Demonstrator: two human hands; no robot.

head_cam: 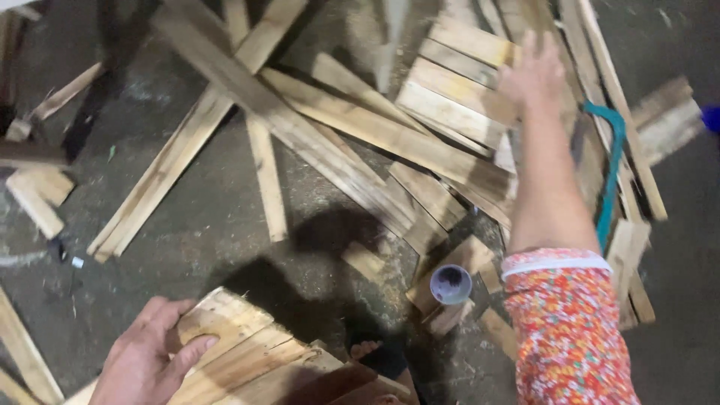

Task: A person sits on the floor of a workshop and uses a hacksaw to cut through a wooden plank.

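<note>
- Two hands are working over a floor (225, 225) strewn with planks.
- Near left, the left hand (146, 356) is resting on a stack of boards (240, 352), thumb hooked over the near edge and fingers spread flat on top, seemingly steadying it; it is pressing rather than clenching.
- Far right, the right hand (534, 75) is stretching out with open fingers over a row of short slats (450, 97), touching or just above them; which one cannot be told through the blur.
- Right of that arm, a teal saw (611, 172) is lying on long planks (322, 142).
- Near the sleeve (566, 330), a small cup (451, 284) is standing upright among offcuts.
</note>
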